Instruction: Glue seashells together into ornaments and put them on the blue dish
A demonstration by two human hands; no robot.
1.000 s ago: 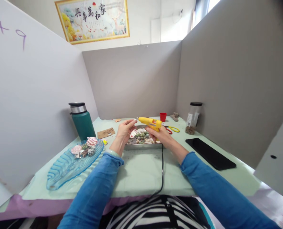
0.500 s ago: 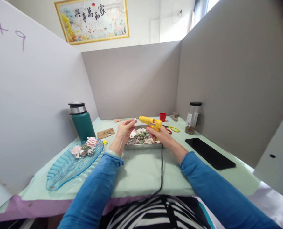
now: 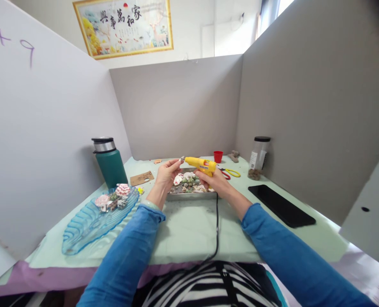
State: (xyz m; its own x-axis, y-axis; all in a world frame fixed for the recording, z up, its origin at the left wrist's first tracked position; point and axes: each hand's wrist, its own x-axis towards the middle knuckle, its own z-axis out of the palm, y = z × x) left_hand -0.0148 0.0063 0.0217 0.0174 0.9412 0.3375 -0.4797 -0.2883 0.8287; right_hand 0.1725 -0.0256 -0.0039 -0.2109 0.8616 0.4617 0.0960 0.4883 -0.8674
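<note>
My right hand (image 3: 215,181) is wrapped round the handle of a yellow hot glue gun (image 3: 199,163), its nozzle pointing left. A black cord (image 3: 217,230) runs from the gun down over the table's front edge. Between the fingertips of my left hand (image 3: 167,175) is a small whitish piece (image 3: 181,160), too small to name, and the nozzle tip is at it. Below both hands lies a metal tray (image 3: 192,196) holding shells and small greenish snail shells (image 3: 189,184), partly hidden by my hands.
To the left are a blue glass dish (image 3: 90,232) with shells, a green bottle (image 3: 112,166) and a brown card (image 3: 141,178). On the right lie a black phone (image 3: 280,205), a jar (image 3: 258,158) and scissors (image 3: 232,172). A red cup (image 3: 218,157) stands behind. Grey partitions (image 3: 176,111) enclose the table.
The glue gun has shifted slightly left, and its nozzle now meets the small piece in my left fingers. My left hand has hardly moved.
</note>
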